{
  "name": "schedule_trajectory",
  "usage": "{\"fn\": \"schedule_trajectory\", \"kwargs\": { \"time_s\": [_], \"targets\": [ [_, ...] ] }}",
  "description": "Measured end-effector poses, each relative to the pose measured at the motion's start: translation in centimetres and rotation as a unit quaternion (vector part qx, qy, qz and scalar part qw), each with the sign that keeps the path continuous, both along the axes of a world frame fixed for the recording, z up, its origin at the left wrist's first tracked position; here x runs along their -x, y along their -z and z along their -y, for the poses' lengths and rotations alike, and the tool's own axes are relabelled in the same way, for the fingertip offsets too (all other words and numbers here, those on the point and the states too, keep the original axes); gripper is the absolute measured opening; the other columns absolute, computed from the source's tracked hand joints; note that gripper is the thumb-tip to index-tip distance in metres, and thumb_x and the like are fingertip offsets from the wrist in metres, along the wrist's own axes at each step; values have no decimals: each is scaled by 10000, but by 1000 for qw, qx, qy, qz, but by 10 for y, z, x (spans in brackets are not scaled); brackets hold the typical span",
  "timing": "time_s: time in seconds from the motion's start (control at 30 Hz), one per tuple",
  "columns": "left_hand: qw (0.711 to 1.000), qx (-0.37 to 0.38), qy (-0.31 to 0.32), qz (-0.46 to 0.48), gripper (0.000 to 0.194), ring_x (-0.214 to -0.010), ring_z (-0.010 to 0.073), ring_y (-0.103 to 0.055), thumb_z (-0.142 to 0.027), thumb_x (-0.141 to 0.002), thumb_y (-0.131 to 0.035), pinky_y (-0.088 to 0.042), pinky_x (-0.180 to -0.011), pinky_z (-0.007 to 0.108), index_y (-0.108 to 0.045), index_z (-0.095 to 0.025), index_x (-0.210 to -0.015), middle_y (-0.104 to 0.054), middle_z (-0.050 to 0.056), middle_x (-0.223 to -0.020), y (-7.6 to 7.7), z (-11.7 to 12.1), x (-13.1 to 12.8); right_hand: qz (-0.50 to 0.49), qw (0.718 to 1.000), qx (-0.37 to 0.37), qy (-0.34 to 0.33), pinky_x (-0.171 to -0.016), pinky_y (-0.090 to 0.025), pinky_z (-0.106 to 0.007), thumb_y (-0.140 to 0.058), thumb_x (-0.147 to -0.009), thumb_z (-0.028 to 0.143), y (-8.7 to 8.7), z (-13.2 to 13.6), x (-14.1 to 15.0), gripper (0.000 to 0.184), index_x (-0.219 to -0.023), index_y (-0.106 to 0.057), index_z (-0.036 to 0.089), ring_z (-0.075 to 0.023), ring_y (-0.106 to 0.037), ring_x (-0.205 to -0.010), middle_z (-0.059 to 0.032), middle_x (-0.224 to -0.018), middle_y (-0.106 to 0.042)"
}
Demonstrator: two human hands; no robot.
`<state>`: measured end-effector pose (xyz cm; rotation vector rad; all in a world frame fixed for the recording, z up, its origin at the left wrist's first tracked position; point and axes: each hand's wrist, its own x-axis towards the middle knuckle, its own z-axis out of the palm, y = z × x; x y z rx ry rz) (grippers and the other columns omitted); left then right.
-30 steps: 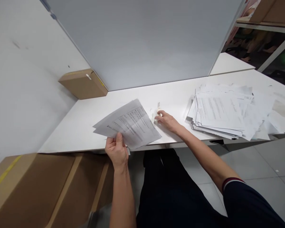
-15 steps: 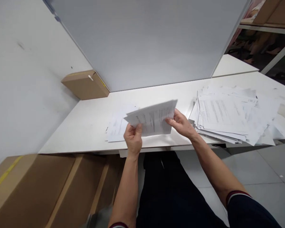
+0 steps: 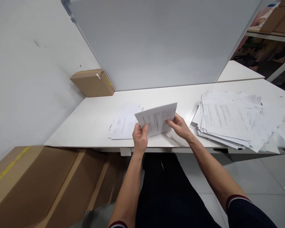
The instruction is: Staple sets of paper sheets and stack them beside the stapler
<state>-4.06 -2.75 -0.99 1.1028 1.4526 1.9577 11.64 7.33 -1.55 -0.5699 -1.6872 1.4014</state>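
Printed paper sheets (image 3: pixel 158 119) are held up, tilted, above the front part of the white table. My left hand (image 3: pixel 140 136) pinches their lower left edge, thumb on the printed face. At the right edge, my right hand (image 3: pixel 180 126) grips them with its thumb across the print and its fingers behind. How many sheets are in my hands I cannot tell. Just left of them, partly covered by the held paper, a small stack of papers (image 3: pixel 123 123) lies flat. A larger, untidy pile of printed papers (image 3: pixel 225 120) spreads over the table at the right.
A flat cardboard box (image 3: pixel 95 84) leans by the wall at the back left of the white table (image 3: pixel 85 123). A grey-white panel (image 3: pixel 156 44) stands along the back. Large cardboard boxes (image 3: pixel 33 180) stand below the table's left front edge.
The held sheets now lie together with their left edges even, where one corner stuck out before. My left hand has come closer to my right hand. The camera view has shifted slightly.
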Motion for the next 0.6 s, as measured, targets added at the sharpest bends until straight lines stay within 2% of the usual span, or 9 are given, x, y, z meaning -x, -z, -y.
{"fn": "schedule_trajectory", "kwargs": {
  "time_s": [0.1,0.2,0.3,0.4,0.47,0.53,0.6],
  "targets": [
    [1000,-17,-12,-1,247,-878,158,-598,-414,-783,-627,-460,-803,269,-606,-189,-884,-641,36,-886,2,-2,-1,-3,1000,3,4,-913,-468,-380,-571,-830,460,-2,0,1,385,-1132,-542,223,-224,-561,-1088,-75,-1159,-612],
    [999,-28,-33,-27,238,-788,127,-573,-419,-807,-598,-451,-749,241,-574,-184,-781,-592,7,-776,3,-5,0,-17,1000,-11,24,-901,-470,-372,-559,-837,463,-4,-1,2,350,-1096,-564,227,-222,-571,-1064,-65,-1122,-628],
    [998,-10,-46,-38,260,-718,104,-545,-418,-829,-570,-443,-710,227,-543,-177,-736,-559,-11,-719,9,-8,0,-13,1000,3,19,-855,-485,-361,-583,-822,442,4,-3,2,334,-1074,-577,223,-221,-588,-1016,-59,-1079,-641],
    [999,-11,-46,-13,245,-762,110,-565,-419,-834,-563,-450,-742,239,-562,-176,-808,-596,-1,-774,15,-10,-1,18,999,29,7,-839,-486,-359,-612,-797,423,16,-5,0,363,-1093,-584,216,-225,-592,-1014,-58,-1097,-643],
    [999,-18,-33,2,249,-825,122,-583,-420,-840,-554,-455,-782,256,-579,-176,-885,-620,19,-841,14,-11,0,40,999,16,13,-829,-482,-355,-595,-802,422,16,-7,-4,343,-1067,-603,204,-227,-595,-1005,-53,-1082,-653],
    [999,-27,-23,0,275,-874,134,-590,-418,-825,-578,-458,-806,271,-573,-185,-973,-622,38,-907,9,-10,6,73,996,-35,37,-803,-475,-339,-563,-820,409,4,-8,-11,291,-1007,-621,193,-219,-601,-963,-43,-1021,-668],
    [998,-40,-29,-23,406,-943,149,-583,-403,-775,-647,-458,-832,290,-517,-216,-1111,-597,58,-1023,0,-7,18,142,981,-118,67,-747,-461,-307,-527,-845,373,-22,-8,-21,233,-959,-621,193,-199,-603,-882,-32,-942,-670]
  ]
}}
